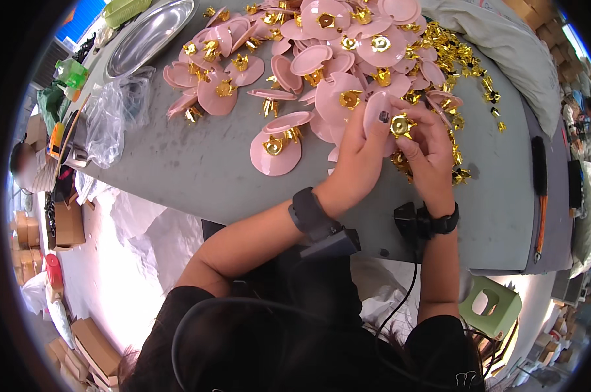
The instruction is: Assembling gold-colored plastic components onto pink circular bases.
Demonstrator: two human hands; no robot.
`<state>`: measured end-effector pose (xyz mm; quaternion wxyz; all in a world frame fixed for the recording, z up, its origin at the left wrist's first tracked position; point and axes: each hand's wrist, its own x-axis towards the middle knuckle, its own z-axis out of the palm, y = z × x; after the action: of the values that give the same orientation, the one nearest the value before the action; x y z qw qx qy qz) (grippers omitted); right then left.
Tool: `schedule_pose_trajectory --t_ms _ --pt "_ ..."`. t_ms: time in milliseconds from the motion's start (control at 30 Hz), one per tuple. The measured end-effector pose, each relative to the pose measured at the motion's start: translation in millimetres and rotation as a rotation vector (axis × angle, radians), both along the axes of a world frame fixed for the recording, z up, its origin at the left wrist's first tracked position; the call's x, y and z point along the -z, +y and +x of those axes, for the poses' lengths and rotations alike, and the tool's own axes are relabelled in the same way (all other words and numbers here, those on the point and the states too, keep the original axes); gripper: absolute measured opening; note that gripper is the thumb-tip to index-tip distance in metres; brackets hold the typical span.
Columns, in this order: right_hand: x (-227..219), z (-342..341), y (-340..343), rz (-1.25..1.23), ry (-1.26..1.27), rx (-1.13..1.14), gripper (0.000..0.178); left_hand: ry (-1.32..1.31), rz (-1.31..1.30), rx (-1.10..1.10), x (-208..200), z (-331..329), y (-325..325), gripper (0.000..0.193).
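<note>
My left hand (359, 153) is closed on a thin, glossy pink disc (374, 108), its thumb along the near side. Close beside it, my right hand (432, 147) pinches a small shiny gold crown-shaped piece (402, 125) between thumb and fingers. The gold piece is at the disc's edge; I cannot tell whether they are joined. Just beyond my hands lies a heap of pink discs (338, 98), many with gold crown pieces on them. To the right of the heap spreads a pile of loose gold crown pieces (449, 55). A separate pink disc pair (269, 163) with gold pieces lies left of my hands.
On the grey table (197, 157), an oval metal tray (148, 39) and a clear plastic bag (109, 127) lie at the left. A pale sack (504, 55) lies at the far right. A black-and-orange brush-like tool (539, 170) lies along the right edge. A green stool (495, 317) stands below.
</note>
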<state>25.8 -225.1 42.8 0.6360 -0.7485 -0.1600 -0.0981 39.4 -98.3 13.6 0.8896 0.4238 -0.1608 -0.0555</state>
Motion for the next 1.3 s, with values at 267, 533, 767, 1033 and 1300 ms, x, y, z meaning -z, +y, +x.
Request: schedule_pose_trajectory --t_ms 267,533,767,1033,1300 --pt "-7 -4 -1 0.154 0.167 -0.039 0.037 0.039 -0.064 -0.07 -19 -8 2 0.017" --pt "-4 -3 -3 0.355 0.357 -0.049 0.034 -0.156 0.229 -0.185 -9 -4 5 0.023" --pt "-2 -4 -8 0.328 0.407 0.023 0.02 -0.154 0.363 -0.159 -14 -10 7 0.026" --pt "2 -3 -2 0.421 0.375 -0.021 0.005 -0.419 0.569 -0.237 -9 -8 11 0.024" --pt "2 -2 10 0.449 0.451 -0.002 0.007 -0.517 0.648 -0.337 -12 1 15 0.021"
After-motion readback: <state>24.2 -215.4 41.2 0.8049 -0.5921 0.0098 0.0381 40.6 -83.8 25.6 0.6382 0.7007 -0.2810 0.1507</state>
